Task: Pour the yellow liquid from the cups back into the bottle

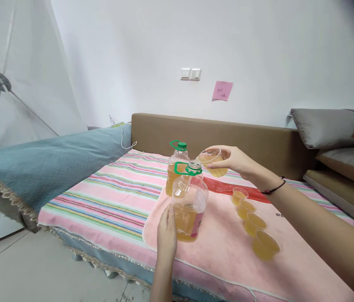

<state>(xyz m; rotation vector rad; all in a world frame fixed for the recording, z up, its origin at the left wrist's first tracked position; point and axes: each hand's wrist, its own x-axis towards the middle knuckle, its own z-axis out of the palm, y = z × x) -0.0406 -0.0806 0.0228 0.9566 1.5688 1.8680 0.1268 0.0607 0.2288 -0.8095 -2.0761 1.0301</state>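
My right hand (231, 159) grips a clear plastic cup (217, 167) with yellowish liquid in it. The cup is tilted to the left, its rim at the mouth of a large clear bottle (187, 218). That bottle is uncapped, has a green handle ring at its neck, and is partly filled with the same yellow liquid. Around its lower left side my left hand (166, 228) is closed, some fingers hidden behind it. Just behind stands a second bottle (171, 178), with a green cap on. To the right, several filled cups (254, 224) form a row.
Under the bottles and cups lies a pink mat (220, 256) on a striped bed cover (107, 209). A red plastic sheet (227, 186) is behind the cups. Beyond is a brown backrest (227, 130); grey cushions (330, 126) are piled at right.
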